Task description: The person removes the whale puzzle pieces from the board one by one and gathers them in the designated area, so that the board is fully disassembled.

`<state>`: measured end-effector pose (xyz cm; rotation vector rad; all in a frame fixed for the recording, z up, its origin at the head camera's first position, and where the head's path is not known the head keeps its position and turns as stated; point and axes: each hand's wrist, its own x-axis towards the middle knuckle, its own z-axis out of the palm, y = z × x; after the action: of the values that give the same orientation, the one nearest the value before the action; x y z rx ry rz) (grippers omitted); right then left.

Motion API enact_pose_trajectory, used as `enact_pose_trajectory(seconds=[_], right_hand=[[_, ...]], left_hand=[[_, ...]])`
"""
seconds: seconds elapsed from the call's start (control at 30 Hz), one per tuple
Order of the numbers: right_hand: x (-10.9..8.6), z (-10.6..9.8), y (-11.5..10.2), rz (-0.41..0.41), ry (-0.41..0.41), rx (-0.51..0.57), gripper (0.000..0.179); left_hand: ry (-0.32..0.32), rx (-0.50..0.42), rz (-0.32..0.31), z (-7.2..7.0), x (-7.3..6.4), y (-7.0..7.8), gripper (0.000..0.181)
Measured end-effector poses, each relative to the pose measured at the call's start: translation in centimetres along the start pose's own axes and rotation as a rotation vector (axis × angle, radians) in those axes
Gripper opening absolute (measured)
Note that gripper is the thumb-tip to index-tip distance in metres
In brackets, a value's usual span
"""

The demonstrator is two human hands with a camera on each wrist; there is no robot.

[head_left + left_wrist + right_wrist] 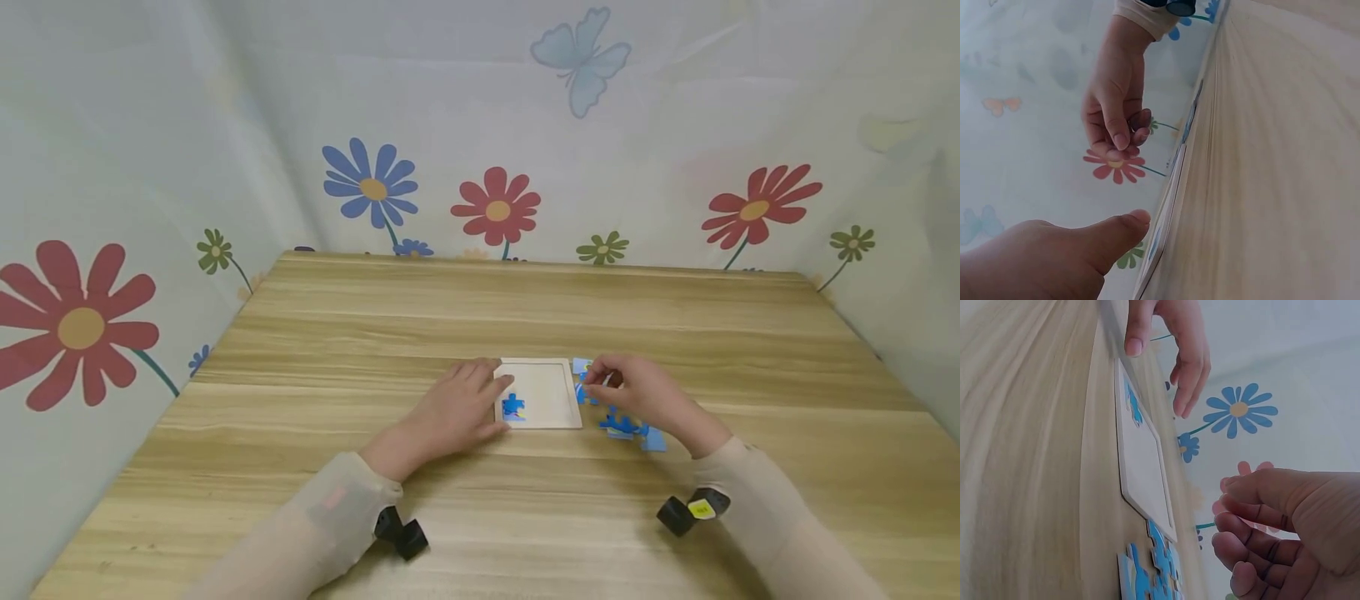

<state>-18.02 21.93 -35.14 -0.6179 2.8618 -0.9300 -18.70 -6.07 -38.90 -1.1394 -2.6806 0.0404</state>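
Note:
A shallow pale puzzle tray [540, 395] lies on the table with one blue jigsaw piece [513, 407] in its lower left corner. At the tray's left edge is my left hand [463, 407], fingers extended and thumb apart. Raised just past the tray's right side, my right hand [637, 390] has its fingers loosely bent and thumb close to the index finger. No piece shows between them in the right wrist view, where the hand [1291, 531] hovers above the table. Loose blue jigsaw pieces [621, 423] lie under and beside it, partly overlapping.
The wood-grain table [420, 317] runs back to a white cloth backdrop [450, 92] printed with flowers and a butterfly. A black wrist camera [401, 533] is strapped on the left sleeve, another camera [678, 515] on the right.

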Motion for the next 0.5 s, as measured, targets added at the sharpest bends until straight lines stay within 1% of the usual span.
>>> enact_pose_trajectory(seconds=[0.07, 0.17, 0.23, 0.3, 0.4, 0.5], right_hand=[[0.2, 0.2, -0.1, -0.012, 0.004, 0.006, 0.004], [0.5, 0.6, -0.4, -0.019, 0.009, 0.006, 0.004], [0.7, 0.9, -0.6, -0.017, 0.012, 0.005, 0.003], [1.0, 1.3, -0.8, -0.024, 0.015, 0.015, 0.004], [1.4, 1.8, -1.0, -0.042, 0.012, 0.048, 0.007], [1.8, 2.3, -1.2, -0.055, 0.0, 0.067, 0.01]], left_hand=[[-0.019, -0.027, -0.01, -0.1, 0.1, -0.2, 0.065], [-0.067, -0.062, -0.033, -0.3, 0.4, -0.6, 0.069], [-0.082, -0.079, -0.041, -0.3, 0.5, -0.8, 0.072], [-0.089, -0.075, -0.044, -0.3, 0.7, -1.1, 0.075], [-0.079, -0.073, -0.039, -0.3, 1.0, -1.5, 0.077], [-0.088, -0.078, -0.041, -0.4, 1.3, -1.8, 0.08]])
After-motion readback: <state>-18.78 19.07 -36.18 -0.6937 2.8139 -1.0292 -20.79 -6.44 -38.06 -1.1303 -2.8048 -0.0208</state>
